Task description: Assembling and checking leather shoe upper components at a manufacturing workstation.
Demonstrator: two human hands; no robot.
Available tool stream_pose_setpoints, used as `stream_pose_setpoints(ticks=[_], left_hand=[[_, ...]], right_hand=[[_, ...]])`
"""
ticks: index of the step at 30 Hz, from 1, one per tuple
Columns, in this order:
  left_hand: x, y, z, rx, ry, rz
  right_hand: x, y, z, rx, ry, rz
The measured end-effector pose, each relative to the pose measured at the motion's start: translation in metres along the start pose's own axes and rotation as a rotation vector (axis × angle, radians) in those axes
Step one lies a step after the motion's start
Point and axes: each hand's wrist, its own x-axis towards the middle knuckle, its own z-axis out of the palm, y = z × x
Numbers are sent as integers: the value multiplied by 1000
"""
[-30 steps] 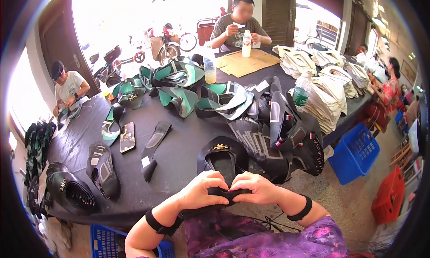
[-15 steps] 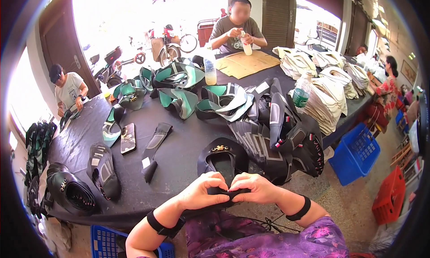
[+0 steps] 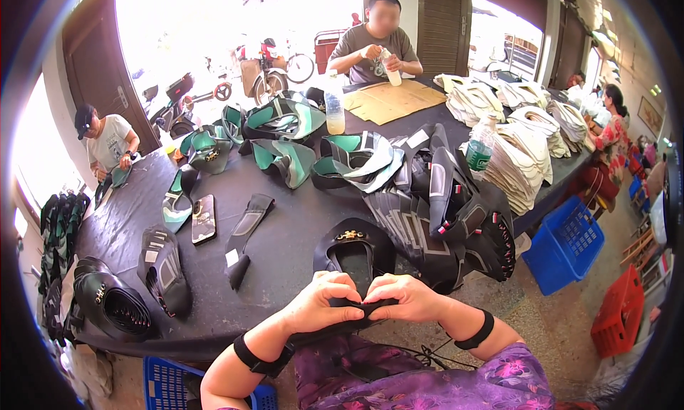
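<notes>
In front of me at the table's near edge is a black shoe upper (image 3: 354,237) with a gold buckle ornament on its far end. My left hand (image 3: 324,301) and my right hand (image 3: 405,299) pinch its near rim from both sides, thumbs toward each other and fingers curled over the edge. The part between the fingertips is mostly hidden. Right beyond it lies a fanned stack of black and grey shoe uppers (image 3: 413,228). To the left, a single dark shoe piece (image 3: 249,232) with a white label lies by a phone (image 3: 204,220).
Nested black uppers (image 3: 114,303) sit at the table's left corner. Green-lined uppers (image 3: 285,161), a plastic bottle (image 3: 334,113) and pale stacked pieces (image 3: 516,161) stand farther back. Blue (image 3: 564,242) and red crates (image 3: 618,310) are on the floor at right. Co-workers sit around the table.
My hands stay nearly still on the shoe upper. Across the table, a person's hands shift slightly on a bottle; the person at left moves the piece they hold.
</notes>
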Motion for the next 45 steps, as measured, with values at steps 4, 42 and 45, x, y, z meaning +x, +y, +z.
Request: stream_pose_setpoints(ticks=[4, 42, 45], left_hand=[[-1, 5, 1, 44, 22, -36], [-49, 36, -7, 230, -49, -242], [-55, 36, -9, 219, -55, -241]], right_hand=[[2, 1, 1, 28, 29, -13], [-4, 58, 89, 1773, 240, 244], [2, 68, 97, 1879, 200, 158]])
